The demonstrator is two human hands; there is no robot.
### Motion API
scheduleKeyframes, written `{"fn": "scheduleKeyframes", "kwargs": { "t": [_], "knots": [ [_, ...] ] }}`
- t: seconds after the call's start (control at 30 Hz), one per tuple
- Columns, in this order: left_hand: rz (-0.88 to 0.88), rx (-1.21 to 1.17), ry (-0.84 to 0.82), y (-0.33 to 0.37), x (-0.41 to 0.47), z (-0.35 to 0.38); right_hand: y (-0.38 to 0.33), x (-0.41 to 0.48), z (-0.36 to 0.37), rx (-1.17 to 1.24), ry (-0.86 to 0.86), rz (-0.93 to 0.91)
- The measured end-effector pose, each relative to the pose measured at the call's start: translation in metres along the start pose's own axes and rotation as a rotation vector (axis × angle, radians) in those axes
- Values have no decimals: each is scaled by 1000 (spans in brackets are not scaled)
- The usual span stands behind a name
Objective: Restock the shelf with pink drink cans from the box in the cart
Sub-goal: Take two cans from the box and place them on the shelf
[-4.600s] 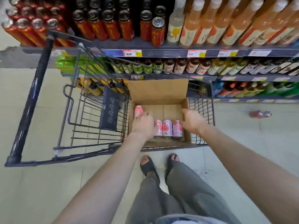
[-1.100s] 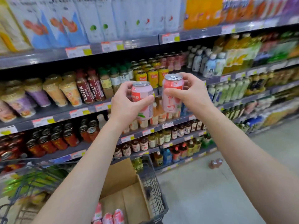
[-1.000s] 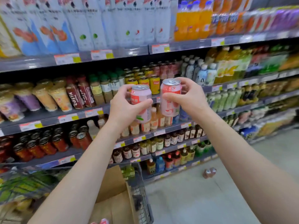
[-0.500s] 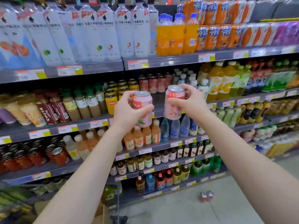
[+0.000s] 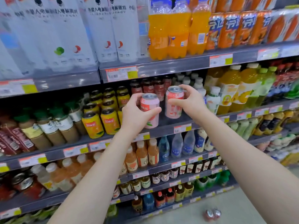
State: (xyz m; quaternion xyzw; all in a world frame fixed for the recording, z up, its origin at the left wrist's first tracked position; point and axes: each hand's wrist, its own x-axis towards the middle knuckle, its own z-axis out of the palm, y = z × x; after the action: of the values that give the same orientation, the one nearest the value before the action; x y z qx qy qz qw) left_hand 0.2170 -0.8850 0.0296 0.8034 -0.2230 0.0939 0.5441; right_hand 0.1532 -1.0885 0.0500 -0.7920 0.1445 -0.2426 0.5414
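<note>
The placing step: each hand is wrapped round a pink can, left hand (image 5: 135,113) and right hand (image 5: 190,103), at the shelf (image 5: 163,125) gap. Next, set both down upright behind the yellow cans' (image 5: 100,122) neighbouring row.

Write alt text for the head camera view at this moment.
Two bare hands each hold an upright pink can at a store drinks shelf: left hand on the left can, right hand on the right can. Yellow cans stand left; dark-red cans behind.
</note>
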Motion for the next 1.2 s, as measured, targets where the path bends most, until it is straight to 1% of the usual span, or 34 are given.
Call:
{"fn": "scheduleKeyframes", "kwargs": {
  "t": [0.2,0.37,0.43,0.67,0.9,1.03,1.2],
  "knots": [
    [-57,10,34,-11,33,31,43,61,14,-21,38,48],
    [-94,-9,104,-25,45,47,75,99,31,-119,100,65],
    [-100,-20,127,-30,48,53,85,112,39,-97,132,51],
    [-108,-16,158,-39,59,70,105,162,70,-130,232,124],
    [-125,-22,159,-43,59,83,144,191,87,-179,327,116],
    [-119,-19,147,-42,56,86,139,178,86,-152,351,94],
    [-117,-34,136,-44,53,86,148,174,88,-246,360,48]
  ]
}}
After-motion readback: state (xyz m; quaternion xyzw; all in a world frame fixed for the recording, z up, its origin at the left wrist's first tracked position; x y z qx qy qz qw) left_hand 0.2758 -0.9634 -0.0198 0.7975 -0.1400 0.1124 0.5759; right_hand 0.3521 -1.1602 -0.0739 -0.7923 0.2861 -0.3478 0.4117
